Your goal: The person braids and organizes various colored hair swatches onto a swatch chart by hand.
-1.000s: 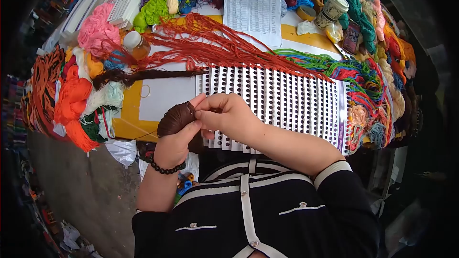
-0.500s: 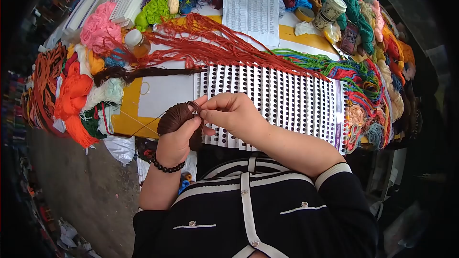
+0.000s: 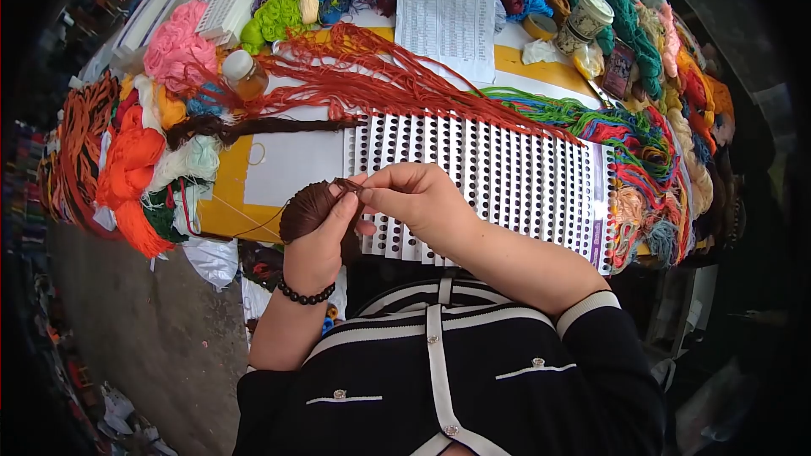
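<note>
A thick skein of dark brown thread (image 3: pixel 307 211) is wrapped around my left hand (image 3: pixel 321 241), whose thumb and fingers close on it. My right hand (image 3: pixel 414 198) pinches strands at the skein's upper right end, its fingertips touching those of the left. A single loose strand trails from the skein to the left, over the table edge. Just beyond and under my right hand lie overlapping white cards with rows of punched holes (image 3: pixel 481 186). Red-brown threads (image 3: pixel 389 84) stretch across the far ends of these cards.
A lidded jar (image 3: pixel 245 76) stands at left, near pink yarn (image 3: pixel 179 46). A printed sheet (image 3: pixel 445 21) lies at the back, with a patterned paper cup (image 3: pixel 585 19) to its right. Multicoloured threads (image 3: pixel 638 148) heap at the right. A dark brown hank (image 3: pixel 262 127) lies left of the cards.
Both hands stay at the skein. My left hand and wrist have shifted slightly to the right, and the left thumb is now more upright. The right fingers still pinch the strands.
</note>
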{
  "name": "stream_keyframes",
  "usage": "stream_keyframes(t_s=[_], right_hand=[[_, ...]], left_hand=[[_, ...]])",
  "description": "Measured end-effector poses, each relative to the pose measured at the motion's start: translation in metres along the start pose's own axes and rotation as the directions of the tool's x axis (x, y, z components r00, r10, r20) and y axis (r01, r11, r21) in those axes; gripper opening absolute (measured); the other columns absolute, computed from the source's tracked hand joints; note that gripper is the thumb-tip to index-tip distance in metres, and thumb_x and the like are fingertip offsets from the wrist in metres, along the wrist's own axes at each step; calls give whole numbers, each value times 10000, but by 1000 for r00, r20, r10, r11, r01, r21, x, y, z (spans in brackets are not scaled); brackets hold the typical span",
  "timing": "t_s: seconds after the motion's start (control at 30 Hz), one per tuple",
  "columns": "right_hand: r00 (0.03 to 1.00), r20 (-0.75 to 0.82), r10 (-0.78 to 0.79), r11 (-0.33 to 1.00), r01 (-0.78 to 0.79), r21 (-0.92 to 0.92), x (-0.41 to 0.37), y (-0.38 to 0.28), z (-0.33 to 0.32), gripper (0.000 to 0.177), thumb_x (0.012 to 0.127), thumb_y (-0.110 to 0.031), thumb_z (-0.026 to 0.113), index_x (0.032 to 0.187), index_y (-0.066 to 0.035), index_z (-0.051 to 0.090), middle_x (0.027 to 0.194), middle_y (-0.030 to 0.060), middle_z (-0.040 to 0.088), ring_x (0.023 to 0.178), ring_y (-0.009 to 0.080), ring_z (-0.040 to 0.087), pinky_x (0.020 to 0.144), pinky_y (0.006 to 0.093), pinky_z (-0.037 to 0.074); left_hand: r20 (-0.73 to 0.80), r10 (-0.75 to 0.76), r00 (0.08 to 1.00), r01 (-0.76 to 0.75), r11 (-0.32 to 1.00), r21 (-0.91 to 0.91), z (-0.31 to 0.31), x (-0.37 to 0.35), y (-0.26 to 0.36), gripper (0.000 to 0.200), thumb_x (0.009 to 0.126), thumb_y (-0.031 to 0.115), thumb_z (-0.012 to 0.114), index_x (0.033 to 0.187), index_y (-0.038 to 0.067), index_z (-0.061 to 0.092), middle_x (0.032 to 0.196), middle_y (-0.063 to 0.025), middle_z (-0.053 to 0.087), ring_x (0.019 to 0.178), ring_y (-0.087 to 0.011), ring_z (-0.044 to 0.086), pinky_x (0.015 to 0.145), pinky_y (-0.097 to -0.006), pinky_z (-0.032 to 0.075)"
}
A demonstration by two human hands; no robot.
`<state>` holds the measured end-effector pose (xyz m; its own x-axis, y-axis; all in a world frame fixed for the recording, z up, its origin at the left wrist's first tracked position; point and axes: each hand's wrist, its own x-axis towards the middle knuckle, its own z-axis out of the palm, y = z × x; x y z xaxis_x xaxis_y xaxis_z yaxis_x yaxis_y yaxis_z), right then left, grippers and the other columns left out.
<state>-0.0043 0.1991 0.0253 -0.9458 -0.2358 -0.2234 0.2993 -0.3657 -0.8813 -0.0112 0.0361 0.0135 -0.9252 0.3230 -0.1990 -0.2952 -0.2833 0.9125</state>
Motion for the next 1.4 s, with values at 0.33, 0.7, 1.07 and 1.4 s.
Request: stream_keyframes(t_s=[0.33,0.7,1.07,1.4], right_hand=[[990,-25,140,978,-134,161,9,6,-4,117,841,-136,598,838,-21,619,713,27,593,637,101,507,649,240,403],[996,26,80,989,-82,122,11,12,2,131,823,-63,605,711,3,588,596,46,561,498,108,519,498,238,421],[988,107,108,897,-143,419,18,11,-16,63,805,-81,589,824,-24,607,736,26,598,673,109,543,698,234,428],[993,61,103,993,-99,-59,9,6,5,88,806,-29,562,754,36,591,616,56,568,538,97,524,509,224,421]], left_hand=[[189,32,981,-46,997,68,-10,1,-2,416,874,60,410,1263,-87,397,1007,-154,619,918,-191,590,841,-287,431],[146,37,989,-46,997,63,0,-2,-5,367,928,113,450,1252,-59,445,1083,-105,578,902,-151,569,815,-268,443],[169,64,983,-90,985,148,-20,1,2,395,850,20,435,1236,-62,458,938,-145,636,757,-194,629,754,-269,469],[260,4,966,-13,999,34,-13,3,1,517,831,-36,414,1343,-44,341,1073,-131,582,814,-156,607,729,-280,502]])
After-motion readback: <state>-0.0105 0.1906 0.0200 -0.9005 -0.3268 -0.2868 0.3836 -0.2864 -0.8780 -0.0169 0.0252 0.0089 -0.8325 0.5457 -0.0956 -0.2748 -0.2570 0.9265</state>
